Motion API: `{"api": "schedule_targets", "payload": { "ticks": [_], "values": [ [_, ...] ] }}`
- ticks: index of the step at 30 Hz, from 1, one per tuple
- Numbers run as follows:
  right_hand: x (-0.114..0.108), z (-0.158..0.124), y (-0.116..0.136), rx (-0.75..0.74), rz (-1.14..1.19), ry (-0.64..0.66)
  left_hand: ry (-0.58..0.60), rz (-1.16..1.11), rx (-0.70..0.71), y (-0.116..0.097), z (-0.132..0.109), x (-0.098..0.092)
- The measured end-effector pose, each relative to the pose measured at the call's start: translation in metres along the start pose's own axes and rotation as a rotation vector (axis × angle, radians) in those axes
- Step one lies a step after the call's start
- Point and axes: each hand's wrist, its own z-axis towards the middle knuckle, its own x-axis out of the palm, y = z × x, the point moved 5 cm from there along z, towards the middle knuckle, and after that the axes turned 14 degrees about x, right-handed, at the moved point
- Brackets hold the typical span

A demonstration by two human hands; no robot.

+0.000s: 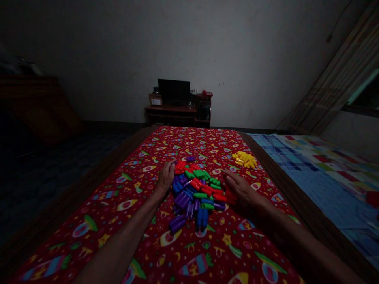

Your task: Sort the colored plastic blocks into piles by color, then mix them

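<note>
A loose heap of small plastic pieces (pixel 189 193) in purple, blue, red and green lies on the patterned red cloth (pixel 189 260). At the heap's left edge, my left hand (pixel 166 178) rests beside some red pieces (pixel 180 167), its fingers slightly bent and holding nothing that I can see. My right hand (pixel 240 187) is on the opposite side, fingers stretched out, next to red pieces (pixel 220 197) at the heap's right edge. Farther back on the right is a separate group of yellow pieces (pixel 245 159). Dim light hides the exact shape of the pieces.
Beyond the cloth's far end, a desk (pixel 171 111) against the wall holds a dark monitor (pixel 174 91) and a red telephone (pixel 207 94). To the right lies a bed-like surface with blue checked fabric (pixel 308 177). Wooden furniture (pixel 35 106) stands at the left.
</note>
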Motion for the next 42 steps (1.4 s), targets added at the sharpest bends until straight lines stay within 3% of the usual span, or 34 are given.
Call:
{"api": "schedule_targets", "payload": {
  "ticks": [3,6,11,15,18,22,26,32,38,40,42],
  "values": [
    [0.013,-0.041,-0.014,-0.07,-0.147,-0.002,0.004,0.01,0.007,0.0,0.0,0.002],
    [0.04,-0.055,0.0,-0.193,-0.223,0.017,0.013,0.007,0.017,-0.002,0.0,0.003],
    [0.08,-0.024,0.044,-0.356,-0.214,0.045,0.029,-0.004,0.043,-0.002,0.001,0.002],
    [0.095,0.003,0.073,-0.474,-0.17,0.113,0.016,-0.025,0.051,0.0,0.001,0.001],
    [0.081,0.029,0.082,-0.432,-0.028,0.09,0.01,-0.044,0.05,0.002,0.0,0.001],
    [0.052,0.076,0.067,-0.165,0.03,-0.053,0.02,-0.052,0.05,0.005,-0.001,0.001],
    [0.055,0.107,0.049,-0.102,-0.059,0.08,0.008,-0.045,0.046,0.008,0.0,0.001],
    [0.051,0.124,0.016,0.038,0.178,0.025,0.009,-0.008,0.04,0.006,0.001,0.0],
    [0.007,0.132,-0.022,0.283,0.156,-0.33,0.032,-0.018,0.054,0.002,-0.001,-0.001],
    [-0.001,0.131,-0.023,0.292,0.095,-0.334,0.03,-0.018,0.055,0.003,-0.001,-0.001],
    [-0.004,0.129,-0.015,0.214,-0.005,-0.236,0.024,-0.021,0.057,0.003,-0.001,-0.001]
  ]
}}
